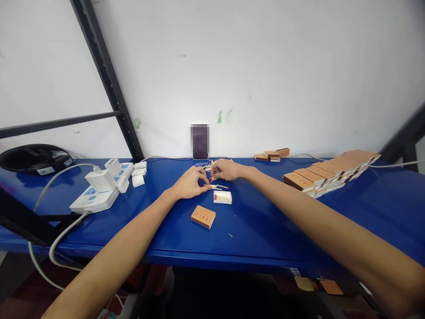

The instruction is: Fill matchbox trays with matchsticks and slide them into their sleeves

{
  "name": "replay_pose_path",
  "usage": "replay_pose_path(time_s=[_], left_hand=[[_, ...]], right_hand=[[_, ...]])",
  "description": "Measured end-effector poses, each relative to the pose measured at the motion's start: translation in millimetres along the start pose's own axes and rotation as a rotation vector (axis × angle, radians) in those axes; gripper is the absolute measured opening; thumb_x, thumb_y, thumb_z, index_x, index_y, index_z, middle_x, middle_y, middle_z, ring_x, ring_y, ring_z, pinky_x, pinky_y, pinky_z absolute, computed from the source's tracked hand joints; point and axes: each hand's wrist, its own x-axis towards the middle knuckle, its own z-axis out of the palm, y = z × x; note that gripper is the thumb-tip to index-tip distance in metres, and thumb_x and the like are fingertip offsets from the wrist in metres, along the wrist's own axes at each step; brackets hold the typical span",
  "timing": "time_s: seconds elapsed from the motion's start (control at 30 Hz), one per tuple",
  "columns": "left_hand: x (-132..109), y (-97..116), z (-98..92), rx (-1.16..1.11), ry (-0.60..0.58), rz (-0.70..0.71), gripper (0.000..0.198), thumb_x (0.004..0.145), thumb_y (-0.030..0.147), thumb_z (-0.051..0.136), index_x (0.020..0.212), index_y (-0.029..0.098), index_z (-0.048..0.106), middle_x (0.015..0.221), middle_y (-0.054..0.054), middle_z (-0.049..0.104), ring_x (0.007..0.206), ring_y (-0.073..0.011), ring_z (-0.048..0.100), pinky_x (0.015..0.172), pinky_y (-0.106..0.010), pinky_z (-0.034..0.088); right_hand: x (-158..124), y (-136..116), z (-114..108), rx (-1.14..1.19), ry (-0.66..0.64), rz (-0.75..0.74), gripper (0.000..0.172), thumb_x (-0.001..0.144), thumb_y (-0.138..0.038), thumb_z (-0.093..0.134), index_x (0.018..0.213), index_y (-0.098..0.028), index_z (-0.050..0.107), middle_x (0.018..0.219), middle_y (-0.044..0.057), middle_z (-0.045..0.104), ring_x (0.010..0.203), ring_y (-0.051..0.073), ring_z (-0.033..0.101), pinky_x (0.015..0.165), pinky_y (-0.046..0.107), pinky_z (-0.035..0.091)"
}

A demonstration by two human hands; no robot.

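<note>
My left hand (191, 182) pinches red-tipped matches (208, 186) between thumb and fingers, low over the blue surface. Just right of it, my right hand (225, 169) has its fingers closed at red match heads, in front of a loose pile of matches (208, 167) it partly covers. A few loose matches (222, 187) lie below the right hand. Nearer the front sits an open white tray (222, 197) with several red-headed matches at its left side. The orange matchbox cover (203, 216) lies flat in front of the tray, to its left.
Many matchboxes (327, 173) are stacked at the right, with several more (272, 154) by the wall. A phone (200, 141) leans upright behind the hands. Power strips (96, 198) with adapters and cables, white blocks (138, 180) and a black round object (35, 158) occupy the left.
</note>
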Motion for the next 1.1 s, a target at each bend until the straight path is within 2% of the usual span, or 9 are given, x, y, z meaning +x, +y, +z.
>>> replay_pose_path(time_s=[0.2,0.3,0.43,0.5,0.6,0.73,0.8,0.93,1.1], left_hand=[[2,-2,2.0,-0.007,0.004,0.016,0.022,0.082,0.041,0.064,0.085,0.022,0.075,0.118,-0.005,0.062,0.110,-0.0240,0.055,0.099,-0.040,0.040],[4,-1,3.8,-0.024,0.018,0.022,0.021,0.082,0.038,0.064,0.083,0.020,0.074,0.115,-0.005,0.066,0.104,-0.0229,0.061,0.094,-0.037,0.044],[4,2,3.8,-0.048,0.036,0.009,0.019,0.081,0.035,0.065,0.085,0.018,0.072,0.104,-0.005,0.071,0.093,-0.0205,0.065,0.086,-0.033,0.047],[4,4,3.2,-0.052,0.035,-0.015,0.023,0.080,0.034,0.065,0.096,0.017,0.070,0.100,-0.004,0.072,0.088,-0.0194,0.065,0.082,-0.031,0.048],[4,5,2.6,-0.065,0.015,-0.018,0.033,0.082,0.034,0.063,0.110,0.018,0.067,0.108,-0.004,0.071,0.091,-0.0189,0.065,0.083,-0.029,0.048],[5,4,2.8,-0.041,-0.031,0.023,0.026,0.085,0.032,0.058,0.105,0.019,0.070,0.107,-0.003,0.072,0.092,-0.0190,0.065,0.083,-0.029,0.047],[5,4,2.8,-0.032,-0.032,0.036,0.025,0.086,0.031,0.058,0.103,0.019,0.071,0.105,-0.003,0.072,0.090,-0.0187,0.065,0.081,-0.029,0.047],[6,5,2.8,-0.029,-0.037,0.048,0.025,0.086,0.031,0.058,0.103,0.018,0.071,0.102,-0.004,0.073,0.086,-0.0181,0.065,0.078,-0.029,0.047],[6,5,3.1,-0.033,-0.032,0.055,0.024,0.085,0.029,0.059,0.102,0.019,0.071,0.101,-0.003,0.073,0.085,-0.0173,0.065,0.077,-0.028,0.046]], right_hand=[[-1,-3,5,-0.007,0.037,0.021,0.019,0.083,-0.028,0.059,0.090,-0.014,0.069,0.083,0.006,0.068,0.072,0.014,0.057,0.060,0.022,0.036],[-9,-7,3,0.067,0.018,0.006,0.020,0.084,-0.028,0.055,0.084,-0.014,0.069,0.075,0.004,0.066,0.068,0.014,0.055,0.057,0.023,0.035],[-30,-8,-4,0.068,0.139,0.018,0.017,0.081,-0.024,0.054,0.084,-0.014,0.068,0.078,0.004,0.066,0.068,0.014,0.055,0.060,0.024,0.037],[-40,-7,-6,0.056,0.074,0.059,0.016,0.078,-0.025,0.058,0.085,-0.015,0.068,0.078,0.004,0.067,0.068,0.014,0.056,0.061,0.025,0.038],[-50,-9,-6,0.037,-0.042,0.085,0.015,0.077,-0.026,0.059,0.083,-0.016,0.068,0.076,0.003,0.066,0.068,0.014,0.056,0.061,0.024,0.038],[-55,-15,-7,-0.002,-0.070,0.096,0.011,0.076,-0.014,0.055,0.075,-0.015,0.066,0.074,0.003,0.066,0.067,0.014,0.056,0.060,0.024,0.037],[-59,-16,-9,-0.053,-0.105,0.148,0.012,0.075,-0.011,0.054,0.072,-0.015,0.065,0.072,0.004,0.066,0.066,0.014,0.056,0.059,0.024,0.037],[-69,-11,-13,-0.190,-0.089,0.297,0.011,0.076,-0.012,0.054,0.076,-0.016,0.065,0.078,0.008,0.066,0.066,0.018,0.058,0.055,0.026,0.035],[-72,0,-10,-0.198,-0.067,0.314,0.012,0.078,-0.012,0.053,0.078,-0.015,0.065,0.081,0.010,0.067,0.070,0.018,0.061,0.056,0.025,0.037]])
